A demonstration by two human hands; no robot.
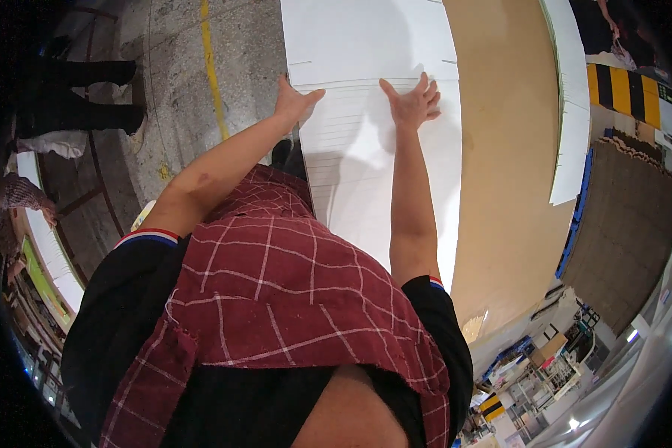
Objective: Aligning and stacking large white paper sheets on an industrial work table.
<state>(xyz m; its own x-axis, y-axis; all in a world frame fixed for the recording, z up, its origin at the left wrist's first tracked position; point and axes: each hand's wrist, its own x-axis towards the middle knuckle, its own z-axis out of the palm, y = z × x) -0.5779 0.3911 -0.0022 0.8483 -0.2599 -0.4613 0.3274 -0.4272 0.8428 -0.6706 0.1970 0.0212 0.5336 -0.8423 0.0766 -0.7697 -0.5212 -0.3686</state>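
White sheets point(351, 179) lie in front of me on a tan table, their staggered edges forming close parallel lines. A further white sheet point(358, 37), with short slits near its side edges, lies at the far end. My left hand point(297, 103) is at the left edge of the sheets, thumb stretched inward and apart from the fingers, which are partly hidden. Over the sheets' right part, my right hand point(412, 106) has its fingers spread, casting a shadow. Neither hand visibly holds anything; whether the fingertips touch the sheets I cannot tell.
The tan tabletop point(500, 164) extends right, with more slitted white sheets point(570, 104) along its far side. On the left, a person's dark-trousered legs point(89, 116) stand on the grey floor beside a yellow line point(210, 67). Another person's hand point(611, 26) shows at the upper right.
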